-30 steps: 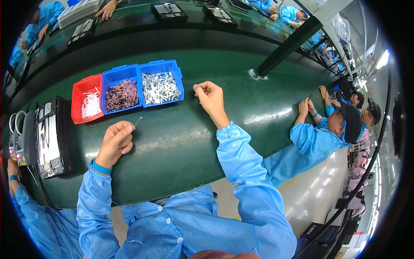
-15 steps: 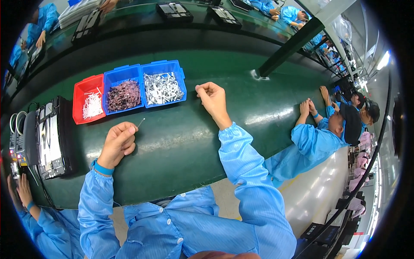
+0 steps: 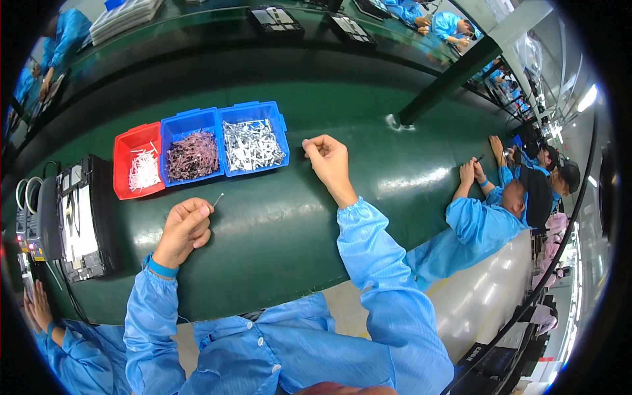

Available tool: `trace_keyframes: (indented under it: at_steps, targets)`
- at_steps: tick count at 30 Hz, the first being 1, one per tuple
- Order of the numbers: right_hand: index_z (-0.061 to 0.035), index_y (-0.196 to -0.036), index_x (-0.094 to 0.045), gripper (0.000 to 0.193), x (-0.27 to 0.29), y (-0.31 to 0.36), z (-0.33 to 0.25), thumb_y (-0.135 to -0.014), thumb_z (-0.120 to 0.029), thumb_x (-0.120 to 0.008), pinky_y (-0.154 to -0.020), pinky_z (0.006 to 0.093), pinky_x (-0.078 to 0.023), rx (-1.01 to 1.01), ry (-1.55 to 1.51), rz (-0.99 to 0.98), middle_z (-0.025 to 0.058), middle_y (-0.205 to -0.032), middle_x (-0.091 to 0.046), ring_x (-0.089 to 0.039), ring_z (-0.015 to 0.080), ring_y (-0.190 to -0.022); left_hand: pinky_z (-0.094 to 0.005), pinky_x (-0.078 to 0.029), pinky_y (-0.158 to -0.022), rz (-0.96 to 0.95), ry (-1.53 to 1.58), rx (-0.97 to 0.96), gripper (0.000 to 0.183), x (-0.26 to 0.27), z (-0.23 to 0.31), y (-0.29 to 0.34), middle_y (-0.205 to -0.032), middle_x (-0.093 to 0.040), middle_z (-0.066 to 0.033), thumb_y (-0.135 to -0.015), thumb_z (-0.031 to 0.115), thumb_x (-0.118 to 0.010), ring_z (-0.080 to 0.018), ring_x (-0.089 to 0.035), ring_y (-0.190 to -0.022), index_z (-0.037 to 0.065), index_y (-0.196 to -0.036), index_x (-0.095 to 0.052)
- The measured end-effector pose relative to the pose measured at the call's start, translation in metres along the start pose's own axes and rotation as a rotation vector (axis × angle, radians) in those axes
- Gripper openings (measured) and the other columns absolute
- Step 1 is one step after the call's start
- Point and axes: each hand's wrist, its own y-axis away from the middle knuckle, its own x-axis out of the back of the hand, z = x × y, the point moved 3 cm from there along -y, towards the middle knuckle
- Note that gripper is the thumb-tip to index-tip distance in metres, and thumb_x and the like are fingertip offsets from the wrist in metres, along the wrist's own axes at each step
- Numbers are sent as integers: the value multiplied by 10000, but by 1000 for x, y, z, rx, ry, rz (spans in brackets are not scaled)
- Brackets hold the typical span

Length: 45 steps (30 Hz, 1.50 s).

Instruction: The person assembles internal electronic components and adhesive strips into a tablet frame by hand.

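Stick (image 3: 219, 199), thin with a small pale tip, was pinched between the thumb and forefinger of the left hand (image 3: 184, 230), its tip pointing up and away over the bench (image 3: 283, 257). A blue band (image 3: 162, 268) circled that wrist. The right hand (image 3: 329, 166) hovered to the right of the bins, thumb and forefinger pressed together; I could not tell whether anything sat between them.

Three bins stood side by side beyond the left hand, touching. The red bin (image 3: 141, 191) held short white pieces (image 3: 143, 171), the middle blue bin (image 3: 187, 122) a heap of dark reddish pieces (image 3: 192, 157), and the right-hand blue bin (image 3: 249, 112) white and silvery pieces (image 3: 253, 146).

Left of the left hand lay an open black case (image 3: 103, 224) with white and grey panels, just beside a grey box (image 3: 47, 217) with pale looped tubes (image 3: 31, 192). Along the bench to the right, a co-worker (image 3: 484, 220) in blue had both hands together near its edge.
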Motion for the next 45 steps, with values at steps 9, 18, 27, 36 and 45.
trace_keyframes:
  at_steps: [9,18,27,36,45]
  targets:
    - [11,-822,-670,165,2,4,0,-886,-136,-709,-541,203,-419,-23,-1,-24,4,-687,-648,-549,38,-604,-216,-298,-422,17,-11,-15,115,-3,-5,1,-602,-419,60,-963,118,-608,-25,-308,-470,5,-966,-628]
    - [8,-817,-659,157,4,3,3,-898,-119,-702,-515,187,-386,-6,18,0,-18,-689,-631,-505,8,-577,-217,-236,-452,174,-579,-476,100,-34,-31,3,-554,-360,88,-878,42,-714,-4,-294,-494,24,-977,-710]
    - [8,-823,-658,136,-1,4,-2,-901,-94,-704,-496,171,-359,-42,9,44,-31,-676,-621,-487,-5,-558,-256,-271,-423,123,-672,-477,114,-89,-48,-19,-509,-325,27,-844,53,-740,-49,-314,-447,47,-957,-722]
    - [8,-799,-668,145,-2,4,3,-882,-101,-714,-477,187,-372,21,73,97,-16,-654,-648,-485,-5,-533,-249,-263,-436,174,-641,-411,103,-86,-50,-15,-524,-323,15,-844,33,-732,-53,-300,-467,23,-943,-705]
    - [20,-806,-664,156,-2,1,2,-881,-107,-714,-493,194,-388,36,49,67,-7,-672,-647,-505,9,-556,-271,-301,-429,188,-783,-485,108,-77,-40,-12,-503,-337,11,-849,76,-738,-58,-346,-451,36,-948,-717]
